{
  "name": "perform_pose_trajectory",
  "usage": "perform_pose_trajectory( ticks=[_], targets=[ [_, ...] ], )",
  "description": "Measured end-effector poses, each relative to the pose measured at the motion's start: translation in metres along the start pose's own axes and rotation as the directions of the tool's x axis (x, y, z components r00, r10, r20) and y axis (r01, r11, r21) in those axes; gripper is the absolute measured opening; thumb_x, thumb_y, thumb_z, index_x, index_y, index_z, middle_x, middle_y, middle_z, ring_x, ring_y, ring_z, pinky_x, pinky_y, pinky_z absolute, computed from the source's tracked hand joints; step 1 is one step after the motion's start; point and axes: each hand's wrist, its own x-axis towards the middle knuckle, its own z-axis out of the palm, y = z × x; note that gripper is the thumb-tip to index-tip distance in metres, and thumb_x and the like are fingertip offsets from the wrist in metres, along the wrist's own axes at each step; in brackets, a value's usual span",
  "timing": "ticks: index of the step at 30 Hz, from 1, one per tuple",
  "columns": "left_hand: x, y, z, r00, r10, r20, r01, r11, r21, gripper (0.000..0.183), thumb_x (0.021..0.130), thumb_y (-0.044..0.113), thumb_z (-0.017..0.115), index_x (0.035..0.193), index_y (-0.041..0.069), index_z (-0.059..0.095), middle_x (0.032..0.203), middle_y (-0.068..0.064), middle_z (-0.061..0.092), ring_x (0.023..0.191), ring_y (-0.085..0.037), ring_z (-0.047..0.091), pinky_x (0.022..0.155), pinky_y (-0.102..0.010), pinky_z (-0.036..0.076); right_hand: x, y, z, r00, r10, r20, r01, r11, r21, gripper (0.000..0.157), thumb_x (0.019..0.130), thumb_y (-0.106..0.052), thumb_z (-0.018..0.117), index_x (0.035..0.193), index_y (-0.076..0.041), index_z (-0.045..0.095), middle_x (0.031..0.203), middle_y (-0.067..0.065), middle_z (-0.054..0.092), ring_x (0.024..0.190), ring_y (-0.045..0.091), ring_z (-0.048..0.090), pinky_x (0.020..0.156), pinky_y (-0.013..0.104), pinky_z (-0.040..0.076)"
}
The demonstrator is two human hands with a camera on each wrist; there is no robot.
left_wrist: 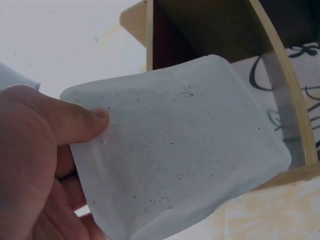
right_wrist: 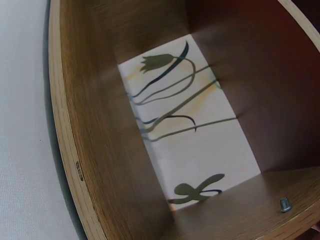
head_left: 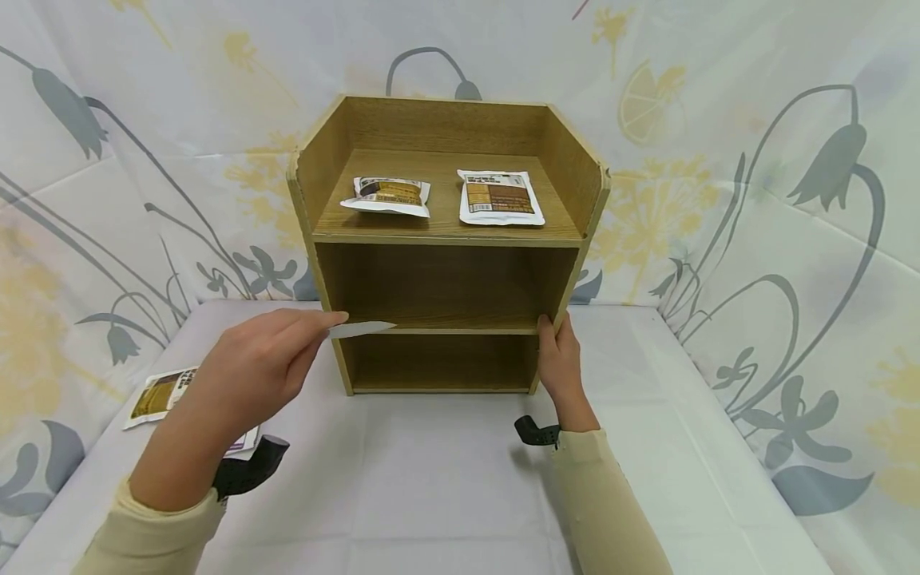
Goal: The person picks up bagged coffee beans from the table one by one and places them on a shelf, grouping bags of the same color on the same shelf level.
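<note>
My left hand (head_left: 262, 363) pinches a flat white pouch (left_wrist: 175, 145) by one edge, thumb on its upper face. Seen from the head, that pouch is a thin strip in front of the middle board's left end; its wrist view shows a plain, speckled face. At the right side panel of the wooden shelf unit (head_left: 446, 239), my right hand (head_left: 561, 359) grips the panel's front edge. On the top shelf lie two white-edged printed pouches, a puffed left pouch (head_left: 391, 196) and a flatter right pouch (head_left: 499, 198).
On the white-covered table (head_left: 431, 479), a printed pouch (head_left: 161, 395) lies at the left. Another white packet (head_left: 244, 443) is mostly hidden behind my left wrist. A flower-patterned cloth (head_left: 719, 200) hangs behind the unit. A small metal peg (right_wrist: 285, 204) sticks out inside the unit.
</note>
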Motion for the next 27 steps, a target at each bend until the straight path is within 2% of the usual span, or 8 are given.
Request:
perform_pose_trajectory(
  ticks=[6,14,23,27],
  targets=[
    [0.005,0.002,0.004,1.0,-0.006,0.024,0.006,1.0,0.006,0.032,0.077,0.0,0.06,0.106,0.011,0.065,0.085,-0.003,0.068,0.075,-0.019,0.065,0.062,-0.034,0.053,-0.001,-0.002,0.0,1.0,0.002,0.002,-0.002,1.0,-0.007,0.053,0.093,-0.05,0.03,0.138,-0.022,0.033,0.133,0.011,0.047,0.116,0.027,0.048,0.093,0.049,0.041],
    [0.01,0.002,0.013,0.999,-0.009,0.039,0.008,1.0,0.01,0.033,0.079,-0.003,0.056,0.107,0.011,0.065,0.081,-0.002,0.068,0.072,-0.019,0.064,0.06,-0.032,0.052,-0.001,-0.001,0.0,1.0,0.008,0.002,-0.008,1.0,-0.002,0.053,0.093,-0.051,0.03,0.138,-0.024,0.033,0.131,0.01,0.047,0.112,0.027,0.05,0.088,0.048,0.044],
    [0.013,0.001,0.029,0.999,0.0,0.033,0.0,1.0,-0.005,0.031,0.079,-0.003,0.056,0.105,0.011,0.066,0.083,-0.003,0.069,0.07,-0.019,0.064,0.059,-0.033,0.052,-0.001,0.0,0.0,1.0,0.007,-0.001,-0.007,1.0,0.009,0.052,0.093,-0.052,0.03,0.137,-0.025,0.033,0.132,0.009,0.047,0.113,0.026,0.05,0.089,0.048,0.044],
    [0.013,0.0,0.036,0.998,-0.026,0.065,0.027,1.0,-0.015,0.029,0.08,-0.002,0.057,0.104,0.01,0.067,0.085,-0.003,0.07,0.072,-0.02,0.065,0.06,-0.035,0.053,0.0,0.002,0.0,1.0,0.0,-0.001,0.0,1.0,0.004,0.053,0.093,-0.052,0.03,0.138,-0.025,0.033,0.133,0.01,0.047,0.116,0.027,0.048,0.093,0.049,0.042]
  ],
)
